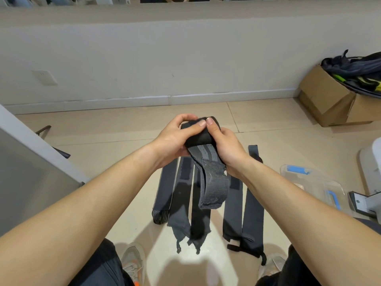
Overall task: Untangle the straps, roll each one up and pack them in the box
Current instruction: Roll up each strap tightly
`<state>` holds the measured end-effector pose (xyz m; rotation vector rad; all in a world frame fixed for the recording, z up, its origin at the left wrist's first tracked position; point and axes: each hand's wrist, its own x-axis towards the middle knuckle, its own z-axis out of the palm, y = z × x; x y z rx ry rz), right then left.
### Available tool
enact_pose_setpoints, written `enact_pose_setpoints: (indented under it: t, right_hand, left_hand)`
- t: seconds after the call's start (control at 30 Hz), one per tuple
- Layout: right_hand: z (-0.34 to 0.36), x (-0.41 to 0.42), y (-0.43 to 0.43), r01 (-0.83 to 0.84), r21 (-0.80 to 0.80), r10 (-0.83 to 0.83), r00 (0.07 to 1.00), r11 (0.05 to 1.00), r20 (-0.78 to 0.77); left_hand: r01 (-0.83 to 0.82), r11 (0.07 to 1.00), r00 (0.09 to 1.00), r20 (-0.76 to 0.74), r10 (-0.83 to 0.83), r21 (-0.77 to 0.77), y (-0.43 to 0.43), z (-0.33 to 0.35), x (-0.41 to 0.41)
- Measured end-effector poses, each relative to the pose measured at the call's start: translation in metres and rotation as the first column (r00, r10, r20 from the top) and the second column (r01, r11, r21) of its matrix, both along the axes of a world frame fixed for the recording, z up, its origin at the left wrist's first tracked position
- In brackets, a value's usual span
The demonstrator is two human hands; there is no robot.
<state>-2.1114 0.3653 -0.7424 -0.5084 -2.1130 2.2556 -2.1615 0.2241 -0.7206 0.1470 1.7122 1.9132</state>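
Both my hands hold one dark grey strap [208, 155] above the floor, partly rolled into a black bundle. My left hand [175, 139] grips the roll from the left, thumb on top. My right hand [224, 147] grips it from the right, thumb pressed beside the other thumb. The strap's free end hangs down in a loop [214, 188] below my hands. Several more dark straps [243, 207] lie flat side by side on the tiled floor beneath. A clear plastic box [321, 182] with blue clips sits on the floor to the right.
A cardboard box [329, 100] stuffed with dark gear stands by the wall at the right. A grey panel [31, 172] leans at the left. A white device [371, 174] stands at the right edge. My shoes [134, 261] are at the bottom.
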Motion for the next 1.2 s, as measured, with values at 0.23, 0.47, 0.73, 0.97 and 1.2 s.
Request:
enact_pose_setpoints:
  t: [0.23, 0.47, 0.73, 0.97, 1.2]
  right_hand:
    - [-0.007, -0.006, 0.0, 0.019, 0.108, -0.011, 0.997, 0.994, -0.075]
    - [-0.002, -0.008, 0.002, -0.053, -0.019, 0.051, 0.994, 0.998, -0.096]
    - [0.007, -0.001, 0.005, -0.091, -0.149, 0.089, 0.996, 0.985, -0.017]
    - [0.012, -0.002, 0.014, -0.082, -0.247, 0.106, 0.991, 0.965, 0.084]
    - [0.004, 0.001, 0.009, -0.046, -0.125, 0.05, 0.998, 0.991, 0.031]
  left_hand:
    - [0.061, 0.997, 0.975, 0.21, -0.071, 0.053, -0.006, 0.007, 0.004]
    - [-0.035, 0.998, 0.997, 0.073, 0.03, 0.06, -0.002, 0.009, 0.001]
    - [-0.085, 0.99, 0.973, -0.224, 0.058, -0.112, -0.003, 0.002, -0.005]
    - [-0.013, 0.976, 0.923, -0.378, -0.071, -0.217, 0.003, -0.009, -0.001]
    - [0.072, 0.997, 0.991, 0.109, -0.075, 0.036, -0.002, 0.004, -0.002]
